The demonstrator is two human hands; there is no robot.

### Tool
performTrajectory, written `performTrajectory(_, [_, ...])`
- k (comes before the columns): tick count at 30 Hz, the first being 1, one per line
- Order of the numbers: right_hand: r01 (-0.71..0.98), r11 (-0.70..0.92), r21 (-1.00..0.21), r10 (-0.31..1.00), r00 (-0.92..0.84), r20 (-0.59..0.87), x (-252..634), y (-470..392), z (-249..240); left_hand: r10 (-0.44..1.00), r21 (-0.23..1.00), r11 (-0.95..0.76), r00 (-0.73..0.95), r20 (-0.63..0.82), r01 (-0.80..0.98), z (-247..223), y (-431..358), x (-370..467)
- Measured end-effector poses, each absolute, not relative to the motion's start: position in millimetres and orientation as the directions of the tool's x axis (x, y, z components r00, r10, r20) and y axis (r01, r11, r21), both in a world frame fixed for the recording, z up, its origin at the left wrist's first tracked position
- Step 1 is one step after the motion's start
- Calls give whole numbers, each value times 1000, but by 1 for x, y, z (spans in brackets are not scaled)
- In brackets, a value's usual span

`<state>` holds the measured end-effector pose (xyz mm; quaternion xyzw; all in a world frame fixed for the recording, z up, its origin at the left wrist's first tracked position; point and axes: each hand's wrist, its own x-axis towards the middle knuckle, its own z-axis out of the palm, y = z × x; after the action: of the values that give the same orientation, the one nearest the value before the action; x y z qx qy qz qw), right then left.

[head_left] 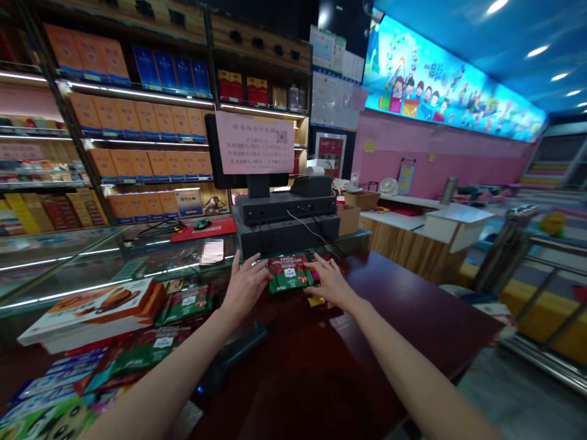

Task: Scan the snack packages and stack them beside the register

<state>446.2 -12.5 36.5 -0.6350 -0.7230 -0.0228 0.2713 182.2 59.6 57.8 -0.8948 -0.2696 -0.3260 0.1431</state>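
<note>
A red-and-green chocolate packet (290, 273), its label reading "whole almond dark", is held between my hands at the back of the dark counter. My left hand (247, 284) has its fingers at the packet's left edge, with a ring on one finger. On the opposite edge, my right hand (333, 281) curls thumb and fingers against the wrapper. Partly hidden beneath my right hand is a yellow packet (316, 301). A dark handheld scanner (233, 357) lies below my left wrist. To its left are further green-and-brown packets (162, 342).
Thick books or boxes (92, 311) and blue packets (55, 379) cover the counter's left side. Behind the chocolate stands a black cash drawer (287, 232) under a monitor with a paper sign (254, 143). A phone-like white item (212, 251) rests on the glass case. Railings (545, 318) stand right.
</note>
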Motion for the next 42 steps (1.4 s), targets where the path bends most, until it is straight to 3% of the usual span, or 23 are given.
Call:
performTrajectory(10, [966, 80, -245, 932, 15, 363, 519, -9, 33, 403, -19, -842, 651, 644, 540, 39, 82, 266])
performTrajectory(22, [952, -11, -304, 974, 79, 213, 570, 11, 23, 496, 78, -832, 675, 546, 549, 22, 101, 325])
performTrajectory(42, [908, -67, -415, 995, 94, 44, 595, 32, 16, 566, 161, -807, 669, 481, 568, 6, 115, 342])
